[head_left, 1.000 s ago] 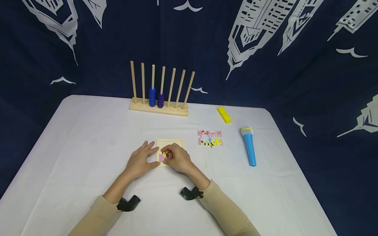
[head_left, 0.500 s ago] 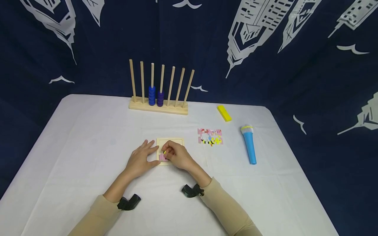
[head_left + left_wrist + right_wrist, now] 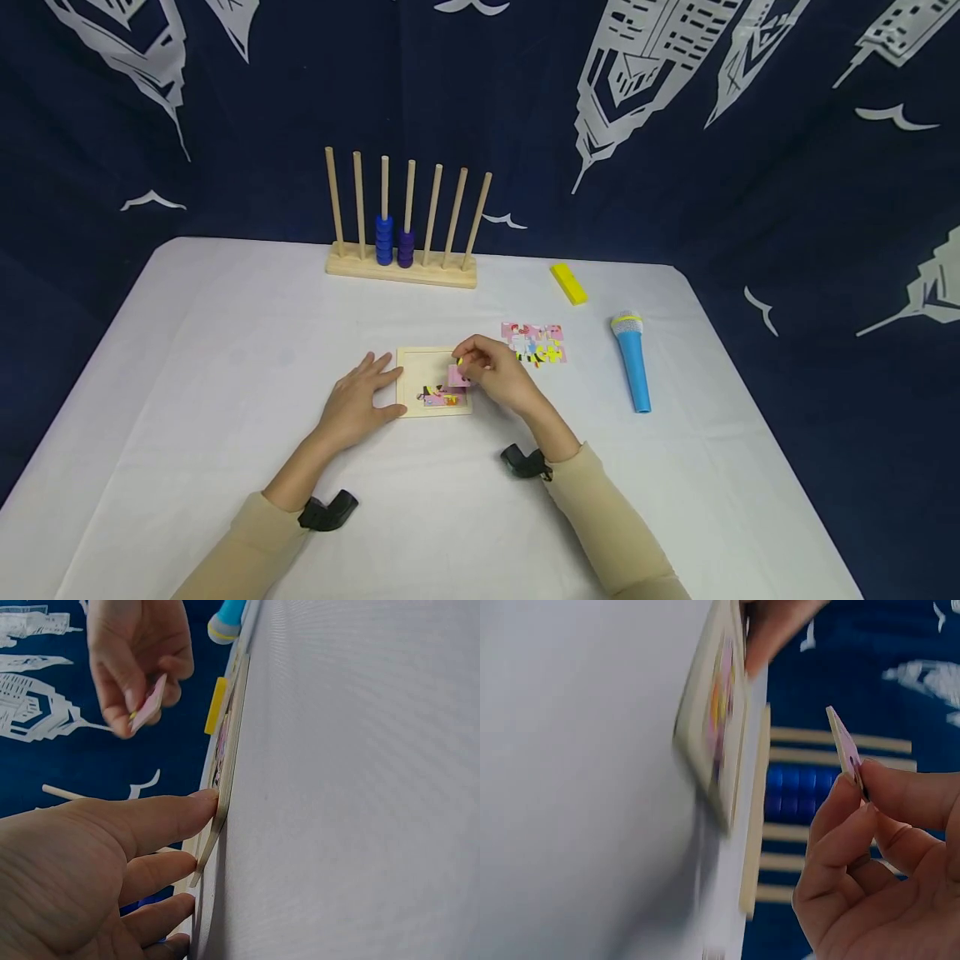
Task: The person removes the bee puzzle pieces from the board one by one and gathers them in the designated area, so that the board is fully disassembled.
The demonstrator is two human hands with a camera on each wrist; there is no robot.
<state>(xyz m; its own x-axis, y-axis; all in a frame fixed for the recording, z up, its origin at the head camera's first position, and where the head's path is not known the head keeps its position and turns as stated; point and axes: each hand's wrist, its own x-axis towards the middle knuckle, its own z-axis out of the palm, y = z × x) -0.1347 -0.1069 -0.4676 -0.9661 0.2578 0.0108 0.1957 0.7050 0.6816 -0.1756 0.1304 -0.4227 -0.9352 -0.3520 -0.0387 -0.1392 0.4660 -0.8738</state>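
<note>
A shallow wooden puzzle tray (image 3: 420,367) lies on the white table. My left hand (image 3: 360,395) rests at its left edge, thumb and fingertips against the rim and fingers fairly straight. Several joined pieces (image 3: 442,400), pink and multicoloured, sit along the tray's lower right. My right hand (image 3: 497,375) pinches a pink puzzle piece (image 3: 457,377) between thumb and fingers, raised over the tray's right side. In the right wrist view the puzzle piece (image 3: 843,746) is seen nearly edge-on, apart from the tray. My fingers hide part of its picture.
More puzzle pieces (image 3: 534,343) lie grouped to the right of the tray. A blue toy microphone (image 3: 634,367) and a yellow block (image 3: 569,284) are farther right. Behind the tray stands a wooden peg rack (image 3: 401,271) with blue and purple rings.
My right hand has moved right and lifted the pink piece from the tray's lower left to above its right side. The left hand has kept its place at the edge.
</note>
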